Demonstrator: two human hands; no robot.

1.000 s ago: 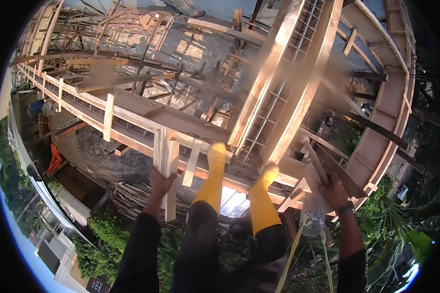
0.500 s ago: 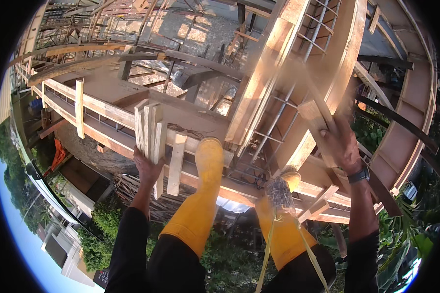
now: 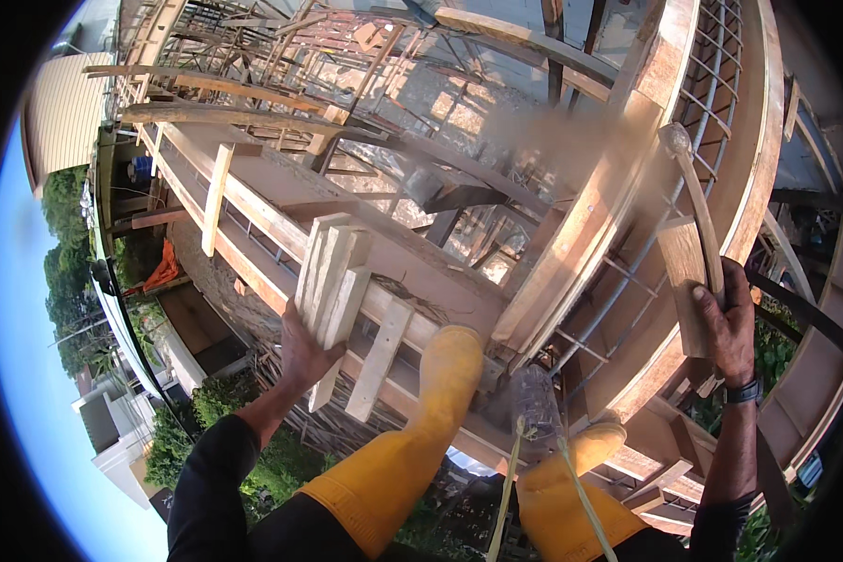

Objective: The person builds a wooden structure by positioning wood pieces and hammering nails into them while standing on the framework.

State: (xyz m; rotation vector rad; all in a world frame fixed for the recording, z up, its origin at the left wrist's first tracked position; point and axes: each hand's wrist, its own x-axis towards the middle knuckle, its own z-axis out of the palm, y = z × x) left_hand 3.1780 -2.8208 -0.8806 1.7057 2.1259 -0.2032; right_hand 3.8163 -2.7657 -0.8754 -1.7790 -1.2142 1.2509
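My left hand [image 3: 307, 345] is closed around a bundle of short, pale wooden battens [image 3: 332, 276], held upright against the side of the timber formwork. Beside it, a single batten [image 3: 380, 361] leans across the formwork edge. My right hand [image 3: 731, 323] grips a hammer [image 3: 699, 201] by its handle, head up, together with a short wooden block [image 3: 684, 281] under the thumb. Both are over the right-hand formwork beam [image 3: 754, 187]. A clear plastic container [image 3: 534, 403] hangs on cords between my legs. My feet are in yellow rubber boots [image 3: 450, 375].
Steel reinforcing bars [image 3: 590, 328] run inside the formwork channel on the right. A long formwork beam [image 3: 253, 201] stretches away to the left. Loose timbers [image 3: 421, 150] cross the gap above a lower level. Greenery [image 3: 220, 403] and roofs lie far below.
The view has turned, so the formwork slants more steeply. My right hand has shifted right with the hammer and block. My right boot sits lower in the picture; the left hand still holds the battens.
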